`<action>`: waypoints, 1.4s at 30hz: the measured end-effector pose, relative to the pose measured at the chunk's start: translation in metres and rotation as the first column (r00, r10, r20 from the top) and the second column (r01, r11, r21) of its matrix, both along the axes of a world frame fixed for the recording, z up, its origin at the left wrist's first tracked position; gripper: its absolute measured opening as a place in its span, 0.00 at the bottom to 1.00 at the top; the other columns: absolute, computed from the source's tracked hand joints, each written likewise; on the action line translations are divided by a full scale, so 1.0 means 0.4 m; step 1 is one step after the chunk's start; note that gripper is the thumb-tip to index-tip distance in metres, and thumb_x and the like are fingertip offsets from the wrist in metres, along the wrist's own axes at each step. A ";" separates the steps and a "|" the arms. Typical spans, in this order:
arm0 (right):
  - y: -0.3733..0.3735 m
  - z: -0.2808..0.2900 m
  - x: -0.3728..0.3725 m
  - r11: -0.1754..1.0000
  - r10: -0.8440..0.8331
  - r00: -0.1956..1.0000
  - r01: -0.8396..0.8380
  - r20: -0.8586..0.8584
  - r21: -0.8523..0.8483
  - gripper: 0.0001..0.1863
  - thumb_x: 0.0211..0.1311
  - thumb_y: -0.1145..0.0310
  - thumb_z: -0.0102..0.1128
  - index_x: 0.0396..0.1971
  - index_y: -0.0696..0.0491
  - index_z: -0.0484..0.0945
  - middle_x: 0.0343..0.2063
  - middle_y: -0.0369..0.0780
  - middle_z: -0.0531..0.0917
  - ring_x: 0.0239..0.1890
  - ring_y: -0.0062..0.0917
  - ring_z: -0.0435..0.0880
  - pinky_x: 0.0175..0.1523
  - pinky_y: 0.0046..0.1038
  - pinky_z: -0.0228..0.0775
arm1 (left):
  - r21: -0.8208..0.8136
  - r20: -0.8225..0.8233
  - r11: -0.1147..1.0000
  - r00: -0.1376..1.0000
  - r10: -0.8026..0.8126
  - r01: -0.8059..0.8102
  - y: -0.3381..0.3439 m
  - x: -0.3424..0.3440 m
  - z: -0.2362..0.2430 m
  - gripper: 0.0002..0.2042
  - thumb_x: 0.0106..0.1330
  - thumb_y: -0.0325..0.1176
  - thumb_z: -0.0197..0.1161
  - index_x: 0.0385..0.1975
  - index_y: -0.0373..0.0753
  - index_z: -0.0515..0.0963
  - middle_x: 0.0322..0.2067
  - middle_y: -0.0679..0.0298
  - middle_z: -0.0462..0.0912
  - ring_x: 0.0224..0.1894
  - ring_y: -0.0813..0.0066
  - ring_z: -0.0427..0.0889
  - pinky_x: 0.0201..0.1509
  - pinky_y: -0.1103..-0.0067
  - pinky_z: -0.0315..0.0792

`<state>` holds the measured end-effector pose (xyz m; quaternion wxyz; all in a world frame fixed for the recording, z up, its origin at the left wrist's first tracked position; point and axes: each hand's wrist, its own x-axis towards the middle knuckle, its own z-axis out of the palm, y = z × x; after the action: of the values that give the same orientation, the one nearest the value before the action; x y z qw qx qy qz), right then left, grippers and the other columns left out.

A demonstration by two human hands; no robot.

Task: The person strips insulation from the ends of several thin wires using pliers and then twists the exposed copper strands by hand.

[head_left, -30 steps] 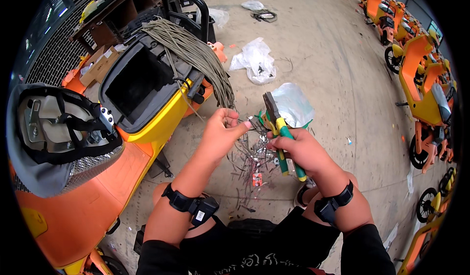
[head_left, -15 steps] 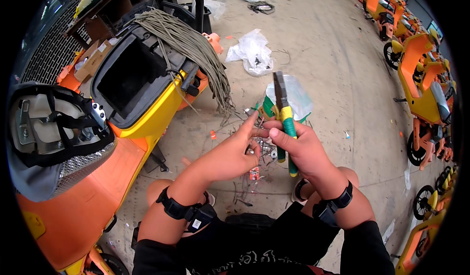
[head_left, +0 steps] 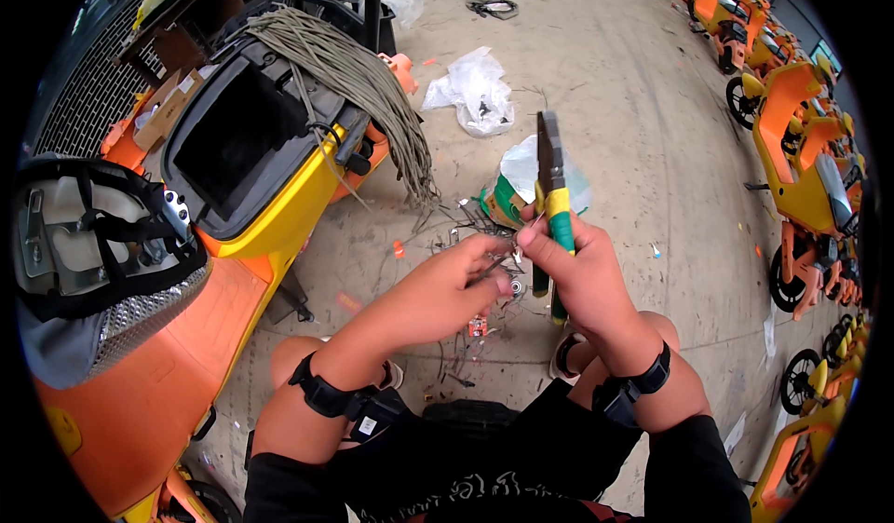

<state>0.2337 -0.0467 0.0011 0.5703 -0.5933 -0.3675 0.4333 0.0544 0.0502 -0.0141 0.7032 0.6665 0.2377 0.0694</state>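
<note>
My right hand (head_left: pixel 579 270) is closed round a pair of combination pliers (head_left: pixel 561 217) with green and yellow handles, their dark jaws pointing away from me. Its thumb and forefinger meet beside the handles. Just to the left, my left hand (head_left: pixel 445 290) has its fingers curled together on a thin dark wire-like piece (head_left: pixel 495 264), close to the right fingertips. Below both hands, wire scraps and small metal parts (head_left: pixel 456 236) lie scattered on the floor. A green and white bag (head_left: pixel 510 199) stands just beyond the pliers.
An orange and yellow vehicle (head_left: pixel 279 234) with an open black box (head_left: pixel 233 155) and a coil of grey rope (head_left: pixel 349 81) fills the left side. Clear plastic bags (head_left: pixel 473 95) lie ahead on the concrete. Orange scooters (head_left: pixel 792 141) line the right.
My left hand's fingers, extended earlier with the forefinger pointing up, have curled in together. The pliers have shifted slightly right and stand more upright in my right hand.
</note>
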 end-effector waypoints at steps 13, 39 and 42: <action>-0.009 0.003 0.008 0.969 0.157 0.977 -0.181 -0.147 -0.168 0.19 0.70 0.59 0.64 0.50 0.60 0.83 0.42 0.34 0.84 0.44 0.17 0.78 0.53 0.24 0.70 | 0.261 0.141 0.836 0.875 0.463 -0.483 0.032 -0.018 0.022 0.14 0.81 0.40 0.50 0.44 0.36 0.77 0.25 0.73 0.70 0.29 0.86 0.67 0.34 0.86 0.64; -0.034 -0.026 -0.038 0.953 0.302 0.859 -0.286 0.412 -0.103 0.13 0.65 0.63 0.68 0.38 0.59 0.83 0.50 0.47 0.79 0.48 0.36 0.80 0.54 0.32 0.73 | 0.215 0.066 0.905 0.930 0.361 -0.367 0.028 -0.033 0.044 0.10 0.73 0.32 0.57 0.36 0.34 0.81 0.24 0.73 0.73 0.27 0.86 0.69 0.32 0.84 0.65; -0.038 -0.026 -0.034 0.947 0.319 0.849 -0.308 0.420 -0.095 0.14 0.65 0.63 0.68 0.37 0.60 0.83 0.50 0.47 0.79 0.48 0.37 0.81 0.53 0.32 0.73 | 0.159 0.083 0.925 0.938 0.337 -0.346 0.033 -0.038 0.041 0.09 0.71 0.32 0.56 0.35 0.34 0.81 0.23 0.74 0.72 0.26 0.87 0.67 0.30 0.85 0.62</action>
<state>0.2202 -0.0619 -0.0093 0.3894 -0.6131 -0.5707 0.3832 0.0392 0.0635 0.0023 0.6268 0.6706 0.3239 0.2291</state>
